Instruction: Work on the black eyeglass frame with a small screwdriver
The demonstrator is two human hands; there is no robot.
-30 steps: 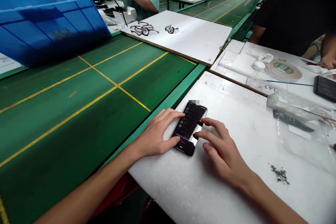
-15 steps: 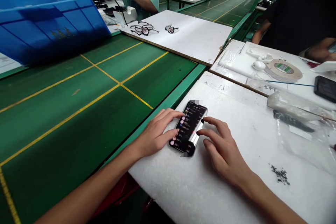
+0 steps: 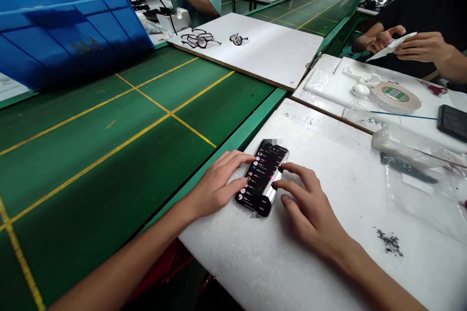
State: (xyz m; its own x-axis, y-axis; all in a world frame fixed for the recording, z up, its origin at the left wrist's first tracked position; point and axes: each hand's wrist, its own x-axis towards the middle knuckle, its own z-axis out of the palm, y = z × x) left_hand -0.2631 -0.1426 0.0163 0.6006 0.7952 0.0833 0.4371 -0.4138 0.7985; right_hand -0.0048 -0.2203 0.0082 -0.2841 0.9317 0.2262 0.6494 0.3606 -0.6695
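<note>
A smartphone lies face up on the white tabletop, its dark screen lit with a list of small round pictures and text. My left hand rests at its left edge, index fingertip and thumb touching the screen side, fingers apart. From the right, my right hand reaches over the phone's right edge with fingers loosely bent and spread. Two of its fingertips look dark and are at the screen or just above it; contact cannot be made out. Neither hand lifts the phone.
A green conveyor with yellow lines runs at left, under a blue bin. Eyeglass frames sit on a white board. Tiny black pieces, plastic bags and a tape roll lie right. Co-workers sit nearby.
The list on the phone screen has scrolled. Conveyor lines have shifted slightly right. A co-worker's hands at right have come up holding a white flat piece. My hands have barely moved.
</note>
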